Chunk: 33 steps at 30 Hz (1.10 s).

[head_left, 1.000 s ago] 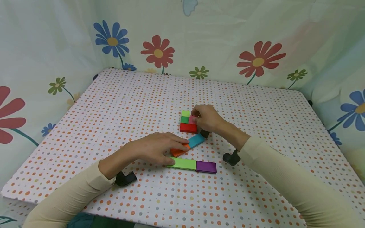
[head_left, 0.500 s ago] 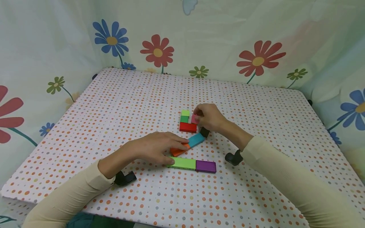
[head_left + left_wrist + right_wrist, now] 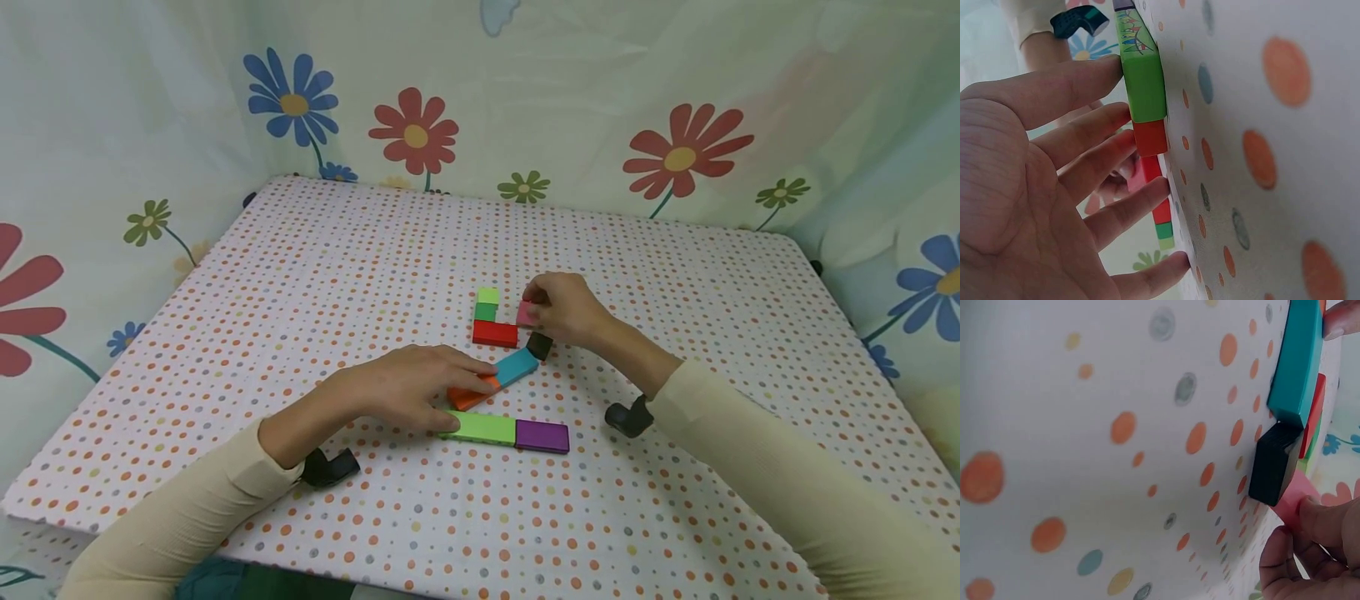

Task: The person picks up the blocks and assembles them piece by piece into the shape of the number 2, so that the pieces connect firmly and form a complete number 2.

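My right hand (image 3: 566, 308) pinches a pink block (image 3: 1294, 495) between thumb and fingers, to the right of a red block (image 3: 495, 333). Behind the red one sit a green block (image 3: 485, 312) and a small lime block (image 3: 487, 296). With fingers extended, my left hand (image 3: 408, 387) touches an orange block (image 3: 467, 401), and its thumb rests at the end of a long lime block (image 3: 486, 428). A blue block (image 3: 516, 367) continues the orange one in a slanted row, ending at a black block (image 3: 539, 345). A purple block (image 3: 542, 436) adjoins the long lime block.
The table (image 3: 360, 275) wears a white cloth with coloured dots. Flower-print curtains (image 3: 570, 75) enclose its back and sides. Black wrist-camera mounts (image 3: 330, 469) stick out below both sleeves, close over the cloth.
My right hand has drawn the pink block to the right, away from the green block, leaving a gap behind the red one. My left hand has stayed in place.
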Tool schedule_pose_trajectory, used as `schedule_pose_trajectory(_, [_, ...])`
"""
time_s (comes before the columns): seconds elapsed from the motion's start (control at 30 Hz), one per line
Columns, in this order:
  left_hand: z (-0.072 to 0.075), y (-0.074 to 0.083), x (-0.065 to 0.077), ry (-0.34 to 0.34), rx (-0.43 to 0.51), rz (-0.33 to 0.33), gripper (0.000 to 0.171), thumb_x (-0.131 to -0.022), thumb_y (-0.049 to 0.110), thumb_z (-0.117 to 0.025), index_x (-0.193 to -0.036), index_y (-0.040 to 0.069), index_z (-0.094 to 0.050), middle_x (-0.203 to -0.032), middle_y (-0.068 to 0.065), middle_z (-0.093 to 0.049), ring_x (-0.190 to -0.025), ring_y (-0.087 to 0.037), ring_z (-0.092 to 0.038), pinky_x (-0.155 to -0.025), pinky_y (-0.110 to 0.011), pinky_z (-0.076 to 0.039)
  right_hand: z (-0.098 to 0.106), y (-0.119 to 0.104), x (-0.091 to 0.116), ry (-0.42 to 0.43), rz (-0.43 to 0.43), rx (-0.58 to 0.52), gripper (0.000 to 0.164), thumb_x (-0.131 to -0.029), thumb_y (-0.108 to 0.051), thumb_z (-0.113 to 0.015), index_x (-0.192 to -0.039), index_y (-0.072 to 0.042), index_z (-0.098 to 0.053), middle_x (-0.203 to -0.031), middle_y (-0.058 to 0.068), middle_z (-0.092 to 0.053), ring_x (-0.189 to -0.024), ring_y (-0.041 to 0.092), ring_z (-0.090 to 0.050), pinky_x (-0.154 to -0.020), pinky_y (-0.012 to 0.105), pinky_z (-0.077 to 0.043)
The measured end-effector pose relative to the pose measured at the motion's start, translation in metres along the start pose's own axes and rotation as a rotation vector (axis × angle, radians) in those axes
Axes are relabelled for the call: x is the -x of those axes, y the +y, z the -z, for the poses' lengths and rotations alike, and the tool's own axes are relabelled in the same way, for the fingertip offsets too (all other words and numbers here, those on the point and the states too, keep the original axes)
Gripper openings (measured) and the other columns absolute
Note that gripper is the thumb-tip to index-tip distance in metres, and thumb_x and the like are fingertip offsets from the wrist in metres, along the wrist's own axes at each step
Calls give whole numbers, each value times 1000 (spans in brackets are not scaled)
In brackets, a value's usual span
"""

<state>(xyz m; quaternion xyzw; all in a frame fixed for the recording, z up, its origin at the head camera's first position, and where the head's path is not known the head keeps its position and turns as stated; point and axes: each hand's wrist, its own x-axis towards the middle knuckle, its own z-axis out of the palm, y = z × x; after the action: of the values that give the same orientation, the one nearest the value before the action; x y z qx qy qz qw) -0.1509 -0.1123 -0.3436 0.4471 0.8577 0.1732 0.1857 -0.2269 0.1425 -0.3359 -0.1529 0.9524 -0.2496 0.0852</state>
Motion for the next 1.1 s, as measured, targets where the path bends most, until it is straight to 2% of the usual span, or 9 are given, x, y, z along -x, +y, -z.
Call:
schedule_pose_trajectory(0.3, [0, 0, 0, -2, 5, 2, 59, -90, 23, -73, -147, 28, -57, -159, 11, -41, -148, -15, -33, -118, -48, -30, 1, 7, 3, -1, -18, -7, 19, -101, -5, -59, -117, 3, -66, -109, 16, -66, -99, 30, -57, -89, 41, -53])
schedule_pose_trajectory(0.5, [0, 0, 0, 7, -2, 0, 59, -90, 23, -73, -146, 27, -57, -159, 11, -42, -148, -16, -34, -118, -47, -30, 2, 9, 4, 8, -1, 9, 19, -101, -3, -58, -116, 3, -66, -109, 17, -66, -100, 31, -56, -90, 42, -52])
schedule_pose_trajectory(0.67, [0, 1, 0, 8, -3, 2, 59, -90, 23, -73, -146, 28, -57, -159, 11, -41, -148, -15, -34, -118, -47, -30, 4, 9, 6, 9, -21, 8, 19, -101, -4, -57, -117, 3, -66, -110, 17, -66, -101, 31, -56, -91, 42, -51])
schedule_pose_trajectory(1.1, [1, 1, 0, -6, 0, 9, 60, -90, 22, -73, -147, 28, -56, -159, 11, -41, -148, -16, -33, -118, -48, -30, 7, 17, 9, 18, -31, 0, 17, -100, -3, -58, -114, 3, -67, -105, 16, -66, -95, 29, -56, -83, 38, -50])
